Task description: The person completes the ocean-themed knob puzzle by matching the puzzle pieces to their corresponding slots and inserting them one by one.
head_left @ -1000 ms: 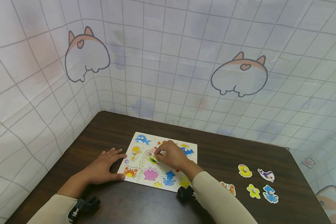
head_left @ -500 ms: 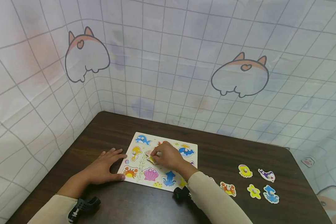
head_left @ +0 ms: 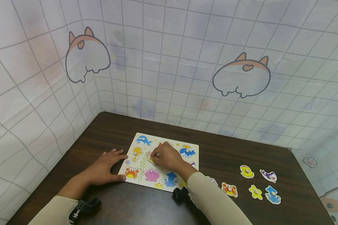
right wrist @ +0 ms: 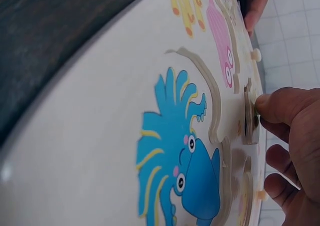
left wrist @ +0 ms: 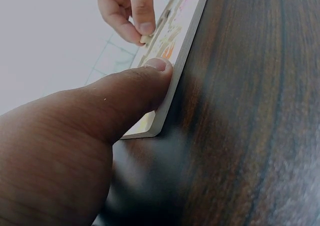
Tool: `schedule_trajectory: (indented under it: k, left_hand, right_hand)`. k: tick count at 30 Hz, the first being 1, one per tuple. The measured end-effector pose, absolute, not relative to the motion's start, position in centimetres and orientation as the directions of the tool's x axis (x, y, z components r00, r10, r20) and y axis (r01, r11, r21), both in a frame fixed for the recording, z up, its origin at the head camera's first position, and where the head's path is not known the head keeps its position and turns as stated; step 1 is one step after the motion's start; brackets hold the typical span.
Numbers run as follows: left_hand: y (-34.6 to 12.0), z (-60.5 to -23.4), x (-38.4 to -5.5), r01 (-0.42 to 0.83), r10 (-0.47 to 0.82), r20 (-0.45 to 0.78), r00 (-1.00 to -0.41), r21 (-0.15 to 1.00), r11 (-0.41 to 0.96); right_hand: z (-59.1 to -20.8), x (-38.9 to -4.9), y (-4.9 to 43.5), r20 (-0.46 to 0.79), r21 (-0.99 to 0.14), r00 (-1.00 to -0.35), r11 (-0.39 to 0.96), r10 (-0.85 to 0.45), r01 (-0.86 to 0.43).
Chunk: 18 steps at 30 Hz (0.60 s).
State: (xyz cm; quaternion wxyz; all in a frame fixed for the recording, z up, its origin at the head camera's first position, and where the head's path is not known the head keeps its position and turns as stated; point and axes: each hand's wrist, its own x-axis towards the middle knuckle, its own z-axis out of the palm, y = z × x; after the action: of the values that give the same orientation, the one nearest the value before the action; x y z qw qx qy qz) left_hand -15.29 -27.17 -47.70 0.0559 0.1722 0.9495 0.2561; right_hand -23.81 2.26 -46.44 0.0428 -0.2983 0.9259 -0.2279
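A flat wooden peg puzzle board [head_left: 155, 139] printed with sea animals lies on the table. Over its middle, my right hand [head_left: 169, 158] pinches a small puzzle piece [right wrist: 252, 113] between thumb and finger. This piece sits tilted or raised at its recess; its picture is mostly hidden, with some yellow showing. At the board's left edge rests my left hand [head_left: 105, 167], fingers spread, the thumb [left wrist: 135, 85] on the near corner. A blue whale [head_left: 187, 152], a blue dolphin [head_left: 143, 140] and a yellow seahorse [head_left: 136, 154] with knobs sit in the board.
Right of the board lie loose pieces: a crab [head_left: 229, 189], a yellow octopus [head_left: 246, 172], a purple sea animal [head_left: 268, 176], a star [head_left: 255, 192] and a blue squid [head_left: 273, 195]. My right sleeve [head_left: 211, 197] partly covers a pink piece [head_left: 213, 180]. A patterned curtain [head_left: 169, 78] hangs behind.
My right hand has shifted slightly left with the puzzle piece, and the sleeve has uncovered more of the crab and the pink piece. My left hand has stayed still.
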Motion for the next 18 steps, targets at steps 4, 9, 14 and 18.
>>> schedule_trajectory:
  k: [4,9,14,18]
  left_hand:
    - [-27.2,-47.77,-15.33,0.302,0.357,-0.015,-0.934,0.503,0.81]
    - [-27.16,-47.74,-15.39,0.304,0.36,-0.015,-0.933,0.501,0.81]
    - [-27.18,-47.73,-15.38,0.306,0.361,-0.014,-0.932,0.499,0.811]
    - [-27.21,-47.82,-15.36,0.307,0.36,-0.012,-0.933,0.499,0.811]
  right_hand:
    - [-46.37,-23.73,2.1,0.047,-0.443,-0.825,0.729,-0.563,-0.523]
    - [-46.17,-23.52,2.01,0.047,-0.412,-0.83,0.746,-0.556,-0.523]
    - [-46.45,-23.64,1.98,0.055,-0.41,-0.819,0.735,-0.571,-0.54]
    - [-46.56,-23.63,2.0,0.045,-0.414,-0.807,0.724,-0.589,-0.552]
